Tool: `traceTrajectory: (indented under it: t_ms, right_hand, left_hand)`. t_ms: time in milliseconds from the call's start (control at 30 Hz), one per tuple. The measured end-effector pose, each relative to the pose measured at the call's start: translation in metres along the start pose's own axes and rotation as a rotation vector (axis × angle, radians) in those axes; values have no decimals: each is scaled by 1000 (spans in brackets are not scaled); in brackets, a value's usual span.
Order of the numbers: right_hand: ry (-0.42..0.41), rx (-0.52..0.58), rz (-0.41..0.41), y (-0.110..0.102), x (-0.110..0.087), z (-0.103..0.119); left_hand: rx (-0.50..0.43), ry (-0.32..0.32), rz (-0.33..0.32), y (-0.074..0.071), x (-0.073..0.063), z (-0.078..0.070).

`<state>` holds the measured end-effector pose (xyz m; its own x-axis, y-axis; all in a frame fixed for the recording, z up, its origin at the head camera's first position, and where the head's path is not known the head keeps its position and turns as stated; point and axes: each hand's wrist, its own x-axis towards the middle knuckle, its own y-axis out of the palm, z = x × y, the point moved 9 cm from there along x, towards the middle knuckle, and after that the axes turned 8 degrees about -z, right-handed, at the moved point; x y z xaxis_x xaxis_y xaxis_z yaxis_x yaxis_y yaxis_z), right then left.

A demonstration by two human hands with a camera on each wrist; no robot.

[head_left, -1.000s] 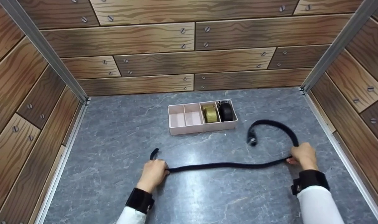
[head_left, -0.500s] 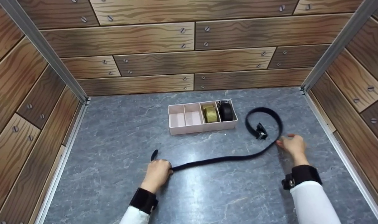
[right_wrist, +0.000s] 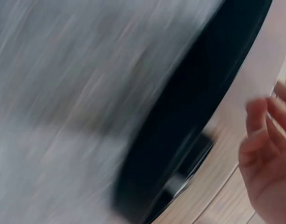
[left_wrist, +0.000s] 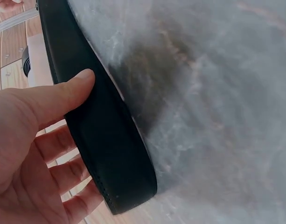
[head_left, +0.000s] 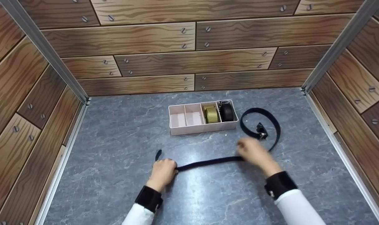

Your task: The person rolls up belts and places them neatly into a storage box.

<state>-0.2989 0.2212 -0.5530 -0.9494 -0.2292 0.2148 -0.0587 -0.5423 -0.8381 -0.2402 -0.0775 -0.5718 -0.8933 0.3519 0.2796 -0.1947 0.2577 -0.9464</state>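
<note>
A long black belt [head_left: 214, 161] stands on its edge across the grey surface, its right part looped round the buckle [head_left: 262, 132]. My left hand [head_left: 163, 173] pinches it near the plain end; in the left wrist view the thumb [left_wrist: 82, 86] presses the flat face of the strap, the other fingers behind it. My right hand [head_left: 255, 153], blurred, is over the strap near the loop and hides part of it. The right wrist view shows that hand's fingers [right_wrist: 257, 119] loosely curled, holding nothing and apart from the belt.
Behind the belt stands a pale pink divided box [head_left: 195, 128]. Its right compartments hold a rolled yellow-green belt [head_left: 211, 114] and a rolled black belt [head_left: 227, 112]; its two left compartments hold nothing. Wood-patterned walls [head_left: 152, 84] enclose the surface [head_left: 114, 131] at back and sides.
My right hand has let go of the belt and moved left along it. The buckle end has curled into a tighter loop. My left hand, still pinching the belt, has shifted slightly right.
</note>
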Motion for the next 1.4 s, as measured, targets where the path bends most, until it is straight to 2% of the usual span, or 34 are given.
traceTrajectory:
  t_ms: [100, 200, 367, 500, 567, 600, 700, 767, 833, 900, 967, 1033, 1100, 1233, 1333, 1400]
  right_hand:
    - [-104, -25, 138, 33, -7, 40]
    - [-172, -77, 214, 58, -15, 72]
    - [-336, -164, 236, 89, -23, 115]
    - [-409, -177, 183, 98, -24, 129]
    - [-427, -173, 140, 98, -24, 131]
    - [-437, -171, 118, 97, -24, 132]
    - [-463, -164, 78, 95, -24, 133]
    - [-467, -158, 81, 96, -24, 133]
    - [-459, -162, 95, 97, -24, 133]
    - [-447, -175, 108, 98, -23, 133]
    - [-435, -201, 111, 100, -23, 133]
    - [-439, -241, 98, 102, -22, 135]
    - [-465, -297, 66, 105, -21, 139]
    - [-518, -415, -43, 108, -20, 145]
    - [-510, -460, -97, 108, -18, 146]
    - [-491, -473, -111, 107, -16, 145]
  left_hand:
    - [18, 8, 1, 1, 4, -2]
    - [30, 14, -18, 1, 7, -6]
    - [1, 22, -34, 2, 12, -13]
    - [-115, 9, 25, 9, 14, -10]
    - [-213, -31, 41, 10, 14, -3]
    - [-256, -60, 26, 9, 15, 3]
    - [-338, -184, -106, -4, 16, 24]
    - [-339, -270, -210, -14, 16, 38]
    - [-335, -357, -242, -18, 15, 50]
    - [-330, -407, -206, -14, 15, 56]
    - [-332, -412, -125, -7, 15, 58]
    - [-350, -388, -56, 0, 16, 55]
    - [-371, -335, -7, 5, 17, 51]
    - [-429, -242, 84, 13, 17, 38]
    - [-456, -238, 175, 19, 13, 33]
    - [-447, -231, 210, 21, 11, 29]
